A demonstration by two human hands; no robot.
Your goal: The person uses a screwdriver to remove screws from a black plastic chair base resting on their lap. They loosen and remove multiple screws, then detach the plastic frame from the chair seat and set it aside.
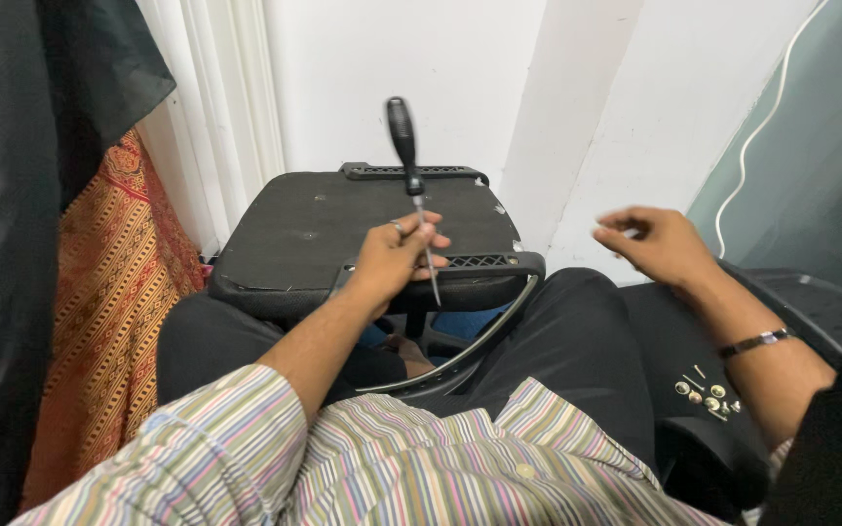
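**Inspector:** Start with the largest item. Where does the work stand?

**Assistant:** An upturned black chair seat point(363, 229) rests on the person's lap, underside facing up, with a curved black armrest frame point(484, 321) along its near edge. I judge disassembly to be part done: a small group of loose screws and washers point(708, 394) lies on the black surface at the person's right, well apart from the seat. Whether any fasteners remain in the seat, I cannot tell; none is clearly visible.

**Inspector:** The hands?

**Assistant:** The left hand point(392, 258) is closed around the metal shaft of a black-handled screwdriver point(411, 175), pinching it low down; the handle points up and away, the tip ends just below the fingers, over the seat's near edge. The tool is not engaged with any screw.

**Inspector:** And the right?

**Assistant:** The right hand point(655, 244) hovers above the right knee, fingers loosely curled, holding nothing that I can see and touching nothing.
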